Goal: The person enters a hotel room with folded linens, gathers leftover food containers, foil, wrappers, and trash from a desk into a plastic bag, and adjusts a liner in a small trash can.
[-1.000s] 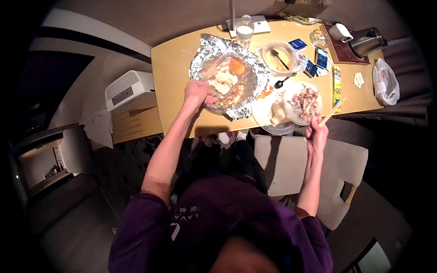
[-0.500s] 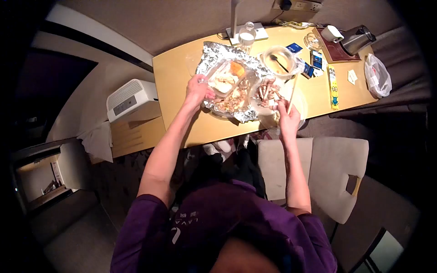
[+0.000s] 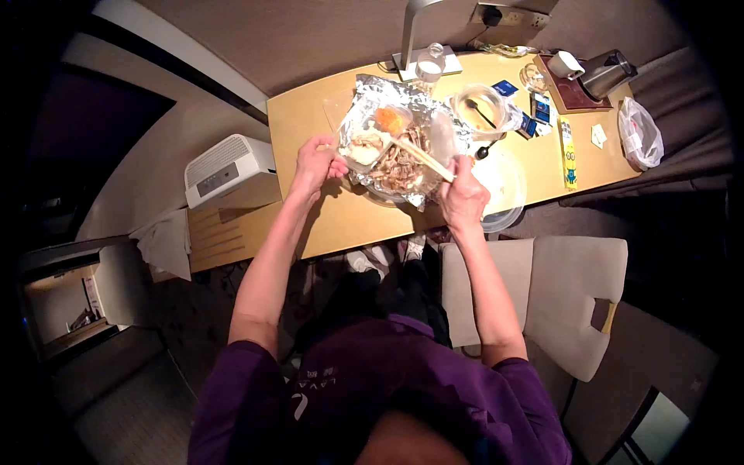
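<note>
My left hand (image 3: 316,164) pinches the left rim of a clear plastic container (image 3: 346,157) that holds pale food and an orange piece (image 3: 390,120). In my right hand (image 3: 465,195) is a pair of chopsticks (image 3: 424,160), their tips pointing left over the food. Beside them stands a tilted clear plastic bowl (image 3: 444,139); whether the right fingers also grip it I cannot tell. Brown meat scraps or bones (image 3: 403,168) lie heaped below the chopsticks. Crumpled aluminium foil (image 3: 373,90) spreads beneath and behind the food.
Right of the foil are a round tub (image 3: 463,101) with a black spoon, a clear lid (image 3: 511,203) and blue packets (image 3: 540,105). A lamp (image 3: 408,46) and glass bottle (image 3: 430,66) stand behind. A kettle (image 3: 608,75) and plastic bag (image 3: 641,136) are far right; a chair (image 3: 535,294) stands below.
My right hand has moved left and down, and its chopsticks now lie over the food. The scraps from the right-hand bowl now show in the heap; that bowl is tilted left.
</note>
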`<state>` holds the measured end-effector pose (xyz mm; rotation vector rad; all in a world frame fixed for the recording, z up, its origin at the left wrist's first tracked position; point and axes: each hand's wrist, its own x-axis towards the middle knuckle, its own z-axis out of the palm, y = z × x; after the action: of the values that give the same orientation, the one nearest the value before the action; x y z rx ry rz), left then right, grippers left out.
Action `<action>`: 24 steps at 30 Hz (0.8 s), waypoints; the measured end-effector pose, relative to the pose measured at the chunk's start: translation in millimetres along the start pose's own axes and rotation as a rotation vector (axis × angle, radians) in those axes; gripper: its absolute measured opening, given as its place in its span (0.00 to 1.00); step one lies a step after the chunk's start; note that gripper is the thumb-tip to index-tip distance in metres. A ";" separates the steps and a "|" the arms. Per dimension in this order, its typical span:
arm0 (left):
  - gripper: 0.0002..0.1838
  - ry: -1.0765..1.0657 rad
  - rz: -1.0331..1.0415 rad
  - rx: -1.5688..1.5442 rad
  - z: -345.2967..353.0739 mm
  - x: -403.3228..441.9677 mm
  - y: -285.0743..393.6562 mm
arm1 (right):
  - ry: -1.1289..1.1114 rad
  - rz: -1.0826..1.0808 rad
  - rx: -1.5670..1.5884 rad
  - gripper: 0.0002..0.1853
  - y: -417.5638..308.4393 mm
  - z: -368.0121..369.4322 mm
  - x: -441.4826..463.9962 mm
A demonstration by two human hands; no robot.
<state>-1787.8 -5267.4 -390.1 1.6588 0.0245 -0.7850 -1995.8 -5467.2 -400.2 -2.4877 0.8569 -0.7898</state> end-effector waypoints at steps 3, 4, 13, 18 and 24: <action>0.17 -0.015 -0.018 0.015 19.2 -2.2 -4.7 | 0.060 0.173 0.113 0.07 19.4 -5.5 -0.9; 0.17 -0.017 -0.014 0.009 29.0 -1.0 -7.1 | 0.162 0.249 0.267 0.08 27.5 -3.7 -1.5; 0.15 -0.004 -0.052 0.221 80.6 15.8 -53.0 | 0.221 0.427 0.486 0.13 45.9 -34.7 10.3; 0.21 -0.070 0.024 0.168 81.6 2.3 -46.6 | 0.181 0.467 0.562 0.12 47.8 -31.0 10.5; 0.24 -0.077 0.083 0.779 88.3 -18.3 -4.0 | 0.254 0.436 0.778 0.11 66.4 -24.7 24.7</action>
<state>-1845.5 -5336.8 -387.1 2.3358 -0.4536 -0.8482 -2023.8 -5536.6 -406.5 -1.4843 0.9029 -1.0369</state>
